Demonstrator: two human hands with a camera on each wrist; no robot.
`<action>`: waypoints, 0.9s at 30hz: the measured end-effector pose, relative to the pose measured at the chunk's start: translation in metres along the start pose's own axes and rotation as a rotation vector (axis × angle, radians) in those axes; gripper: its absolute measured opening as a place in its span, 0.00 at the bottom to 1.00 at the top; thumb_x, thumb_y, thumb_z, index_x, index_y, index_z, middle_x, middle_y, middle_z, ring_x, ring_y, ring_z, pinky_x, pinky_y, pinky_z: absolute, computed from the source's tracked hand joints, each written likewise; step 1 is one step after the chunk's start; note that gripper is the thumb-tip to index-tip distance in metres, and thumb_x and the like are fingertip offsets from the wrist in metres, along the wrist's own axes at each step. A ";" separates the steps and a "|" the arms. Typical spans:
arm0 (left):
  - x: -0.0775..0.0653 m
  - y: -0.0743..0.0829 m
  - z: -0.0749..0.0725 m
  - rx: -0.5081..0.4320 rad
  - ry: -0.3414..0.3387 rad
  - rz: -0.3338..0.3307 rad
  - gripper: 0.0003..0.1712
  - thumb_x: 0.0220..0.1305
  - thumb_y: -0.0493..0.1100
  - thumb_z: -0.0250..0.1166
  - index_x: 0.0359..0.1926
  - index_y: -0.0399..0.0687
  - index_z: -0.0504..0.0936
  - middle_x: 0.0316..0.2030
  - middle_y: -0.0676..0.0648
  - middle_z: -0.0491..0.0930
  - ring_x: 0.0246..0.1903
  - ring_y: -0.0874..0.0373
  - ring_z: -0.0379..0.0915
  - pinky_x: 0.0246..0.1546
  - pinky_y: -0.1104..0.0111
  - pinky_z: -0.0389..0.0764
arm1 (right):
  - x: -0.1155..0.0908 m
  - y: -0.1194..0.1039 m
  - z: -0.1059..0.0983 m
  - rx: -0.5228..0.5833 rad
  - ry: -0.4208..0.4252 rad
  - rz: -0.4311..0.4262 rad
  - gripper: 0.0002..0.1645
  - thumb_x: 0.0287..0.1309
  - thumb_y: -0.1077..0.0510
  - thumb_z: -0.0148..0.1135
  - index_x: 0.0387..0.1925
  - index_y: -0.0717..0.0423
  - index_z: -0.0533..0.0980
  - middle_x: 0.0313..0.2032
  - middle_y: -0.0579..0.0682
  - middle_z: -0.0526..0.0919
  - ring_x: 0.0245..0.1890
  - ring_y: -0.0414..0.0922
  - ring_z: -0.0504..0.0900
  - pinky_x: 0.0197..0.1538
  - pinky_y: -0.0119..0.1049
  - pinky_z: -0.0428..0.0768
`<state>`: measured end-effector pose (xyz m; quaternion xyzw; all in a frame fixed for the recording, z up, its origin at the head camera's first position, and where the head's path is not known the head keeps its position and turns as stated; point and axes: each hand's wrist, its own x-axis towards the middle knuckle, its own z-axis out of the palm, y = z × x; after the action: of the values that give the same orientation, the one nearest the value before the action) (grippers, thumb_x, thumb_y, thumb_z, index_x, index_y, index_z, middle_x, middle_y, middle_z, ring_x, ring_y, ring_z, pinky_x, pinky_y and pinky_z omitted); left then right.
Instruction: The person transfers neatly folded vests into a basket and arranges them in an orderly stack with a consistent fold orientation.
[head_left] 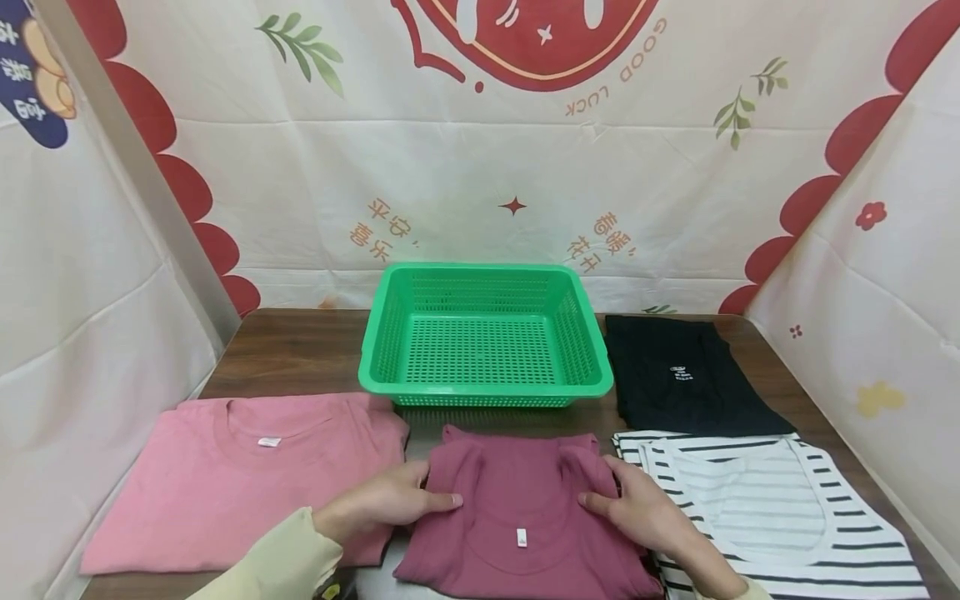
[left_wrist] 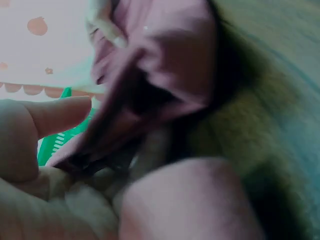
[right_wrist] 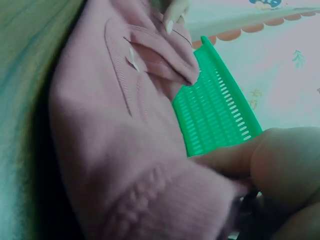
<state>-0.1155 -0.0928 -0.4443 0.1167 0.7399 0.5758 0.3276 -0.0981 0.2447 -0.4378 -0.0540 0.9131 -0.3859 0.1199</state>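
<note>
The table has a dark wood-grain top. A pink T-shirt lies flat along its left edge; a black-and-white striped top lies along the right edge, toward the front. The maroon round-neck top sits at front centre between these two garments. The green perforated basket stands behind it, near the middle of the rear edge. A folded black garment occupies the right rear corner.

The left hand pinches the maroon top's left side: thumb extended on top, fingers beneath the cloth. The right hand pinches the opposite side likewise, its fingers largely hidden. Both forearms, in pale yellow sleeves, extend forward from the front and angle inward. A white neck label faces up between the hands.
</note>
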 end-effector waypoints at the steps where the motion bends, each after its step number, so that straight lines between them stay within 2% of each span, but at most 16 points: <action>1: 0.000 -0.001 0.001 0.036 0.016 0.013 0.13 0.66 0.44 0.66 0.47 0.41 0.80 0.31 0.49 0.85 0.31 0.61 0.80 0.36 0.68 0.79 | 0.000 -0.001 0.001 -0.005 0.010 -0.010 0.18 0.56 0.53 0.71 0.45 0.56 0.77 0.31 0.45 0.78 0.31 0.38 0.74 0.36 0.32 0.74; 5: 0.003 -0.004 0.003 0.055 0.048 0.050 0.09 0.64 0.41 0.67 0.42 0.39 0.82 0.28 0.49 0.85 0.28 0.62 0.80 0.32 0.68 0.80 | 0.000 -0.003 0.005 -0.039 0.049 -0.027 0.13 0.60 0.54 0.68 0.43 0.52 0.75 0.30 0.44 0.76 0.30 0.37 0.73 0.36 0.32 0.73; 7: 0.004 -0.005 0.004 0.095 0.070 0.056 0.08 0.64 0.41 0.67 0.39 0.40 0.82 0.26 0.50 0.83 0.26 0.62 0.78 0.31 0.68 0.79 | 0.001 -0.004 0.006 -0.048 0.057 -0.023 0.13 0.60 0.55 0.68 0.43 0.52 0.75 0.30 0.45 0.76 0.30 0.38 0.73 0.35 0.32 0.73; 11: 0.002 -0.005 0.003 0.178 0.109 0.070 0.07 0.63 0.41 0.67 0.38 0.41 0.82 0.25 0.52 0.81 0.27 0.62 0.76 0.32 0.69 0.78 | 0.001 -0.003 0.007 -0.052 0.055 -0.015 0.13 0.61 0.55 0.67 0.44 0.52 0.74 0.30 0.45 0.75 0.30 0.39 0.72 0.35 0.32 0.72; 14: -0.001 -0.005 0.004 0.187 0.127 0.081 0.06 0.63 0.39 0.66 0.38 0.41 0.82 0.27 0.51 0.82 0.28 0.61 0.76 0.33 0.68 0.78 | -0.001 -0.003 0.007 -0.049 0.058 -0.029 0.13 0.62 0.56 0.66 0.46 0.52 0.74 0.31 0.46 0.76 0.30 0.38 0.72 0.34 0.32 0.72; 17: -0.004 -0.004 0.003 0.178 0.128 0.096 0.06 0.64 0.39 0.66 0.38 0.40 0.82 0.27 0.51 0.82 0.27 0.61 0.77 0.32 0.68 0.78 | -0.004 -0.004 0.007 -0.056 0.066 -0.041 0.12 0.64 0.56 0.65 0.47 0.50 0.73 0.33 0.45 0.77 0.31 0.38 0.73 0.35 0.32 0.72; 21: -0.009 0.000 -0.001 0.237 0.128 0.121 0.06 0.65 0.41 0.65 0.36 0.43 0.81 0.26 0.53 0.80 0.27 0.63 0.75 0.32 0.68 0.77 | -0.008 -0.008 0.006 -0.079 0.091 -0.053 0.12 0.64 0.57 0.65 0.47 0.47 0.73 0.35 0.44 0.78 0.33 0.38 0.73 0.36 0.32 0.72; 24: -0.013 0.002 -0.004 0.267 0.112 0.140 0.06 0.66 0.43 0.65 0.39 0.46 0.81 0.28 0.54 0.81 0.30 0.63 0.76 0.35 0.70 0.76 | -0.012 -0.012 0.005 -0.098 0.128 -0.080 0.13 0.63 0.57 0.65 0.47 0.45 0.73 0.35 0.43 0.79 0.33 0.37 0.73 0.36 0.32 0.72; 27: -0.018 0.002 -0.007 0.244 0.089 0.162 0.08 0.67 0.43 0.64 0.44 0.46 0.80 0.33 0.54 0.83 0.33 0.63 0.77 0.39 0.70 0.76 | -0.016 -0.016 0.002 -0.102 0.157 -0.116 0.13 0.62 0.57 0.66 0.46 0.44 0.73 0.33 0.41 0.78 0.33 0.36 0.73 0.36 0.32 0.72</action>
<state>-0.1068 -0.1079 -0.4349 0.1894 0.8062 0.5108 0.2305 -0.0819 0.2348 -0.4246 -0.0826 0.9334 -0.3484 0.0227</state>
